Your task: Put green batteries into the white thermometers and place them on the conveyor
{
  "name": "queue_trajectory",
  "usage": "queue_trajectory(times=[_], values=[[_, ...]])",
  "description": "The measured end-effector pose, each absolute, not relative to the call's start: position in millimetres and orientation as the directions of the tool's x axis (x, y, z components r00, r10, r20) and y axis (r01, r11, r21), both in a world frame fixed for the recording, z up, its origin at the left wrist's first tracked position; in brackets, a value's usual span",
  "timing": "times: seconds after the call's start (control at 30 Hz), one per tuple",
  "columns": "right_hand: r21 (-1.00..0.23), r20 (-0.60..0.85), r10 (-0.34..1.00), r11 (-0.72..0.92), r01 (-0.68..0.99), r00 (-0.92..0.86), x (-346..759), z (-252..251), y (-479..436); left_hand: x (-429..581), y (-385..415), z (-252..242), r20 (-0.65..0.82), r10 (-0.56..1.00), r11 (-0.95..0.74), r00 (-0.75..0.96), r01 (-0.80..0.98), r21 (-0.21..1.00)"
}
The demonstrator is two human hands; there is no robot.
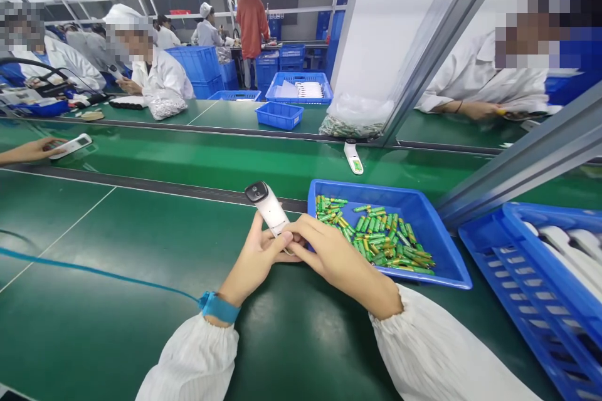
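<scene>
A white handheld device with a black round head (264,205) stands tilted up from between my hands, its lower end hidden by my fingers. My left hand (251,260) grips it from below, and the fingertips of my right hand (336,255) pinch its lower end. My right wrist and palm pass over the near left corner of a blue plastic tray (439,244). Inside that tray lies a loose heap of green AA-size batteries (376,235), just beyond my right hand.
My hands are over a green workbench belt (117,232). A blue strap on my left wrist (219,307) trails a blue cord to the left. A blue slotted crate of white devices (531,288) stands at right. Another white device (353,157) lies on the farther belt. Co-workers sit beyond.
</scene>
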State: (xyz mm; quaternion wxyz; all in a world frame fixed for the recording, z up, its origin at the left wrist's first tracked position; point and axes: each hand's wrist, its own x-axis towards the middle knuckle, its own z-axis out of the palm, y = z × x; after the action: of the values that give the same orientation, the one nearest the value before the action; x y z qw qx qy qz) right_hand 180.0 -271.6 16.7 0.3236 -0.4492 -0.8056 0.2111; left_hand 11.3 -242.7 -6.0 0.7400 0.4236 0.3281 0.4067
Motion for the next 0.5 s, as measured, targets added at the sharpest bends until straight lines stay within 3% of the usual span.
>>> queue_trajectory(times=[0.17, 0.3, 0.5], values=[[-0.745, 0.305, 0.896, 0.435, 0.506, -0.322, 177.5, 13.4, -269.5, 8.8, -234.5, -12.3, -0.139, 0.919, 0.252, 0.369, -0.279, 0.927], [-0.676, 0.300, 0.920, 0.391, 0.625, -0.252, 198.0, 22.7, -260.8, 3.7, -228.7, -17.0, -0.119, 0.921, 0.208, 0.371, -0.212, 0.955], [-0.527, 0.196, 0.980, 0.128, 0.840, -0.027, 294.1, 18.7, -239.9, -4.3, -217.3, -24.1, -0.120, 0.941, 0.203, 0.316, -0.247, 0.948]])
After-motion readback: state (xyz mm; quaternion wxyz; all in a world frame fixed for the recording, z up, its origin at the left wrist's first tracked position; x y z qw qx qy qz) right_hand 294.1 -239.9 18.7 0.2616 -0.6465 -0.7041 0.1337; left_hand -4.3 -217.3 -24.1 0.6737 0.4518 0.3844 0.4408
